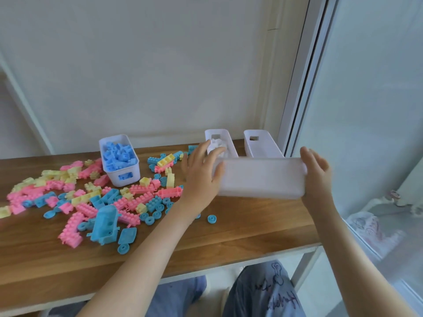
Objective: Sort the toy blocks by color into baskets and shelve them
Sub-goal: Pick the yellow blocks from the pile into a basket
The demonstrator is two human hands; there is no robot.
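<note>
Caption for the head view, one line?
Left hand and right hand hold a white basket by its ends over the wooden table; loose pink, yellow and blue blocks lie unsorted.

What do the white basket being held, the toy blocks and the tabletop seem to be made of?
White basket: likely matte plastic, thin moulded walls, rounded corners. Toy blocks: pastel plastic, moulded studs. Tabletop: wood or wood-look laminate, streaky brown grain; cannot tell which.

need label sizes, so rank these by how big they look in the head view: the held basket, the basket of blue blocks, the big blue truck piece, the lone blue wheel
1. held basket, though nearest the camera
2. basket of blue blocks
3. big blue truck piece
4. lone blue wheel
</note>
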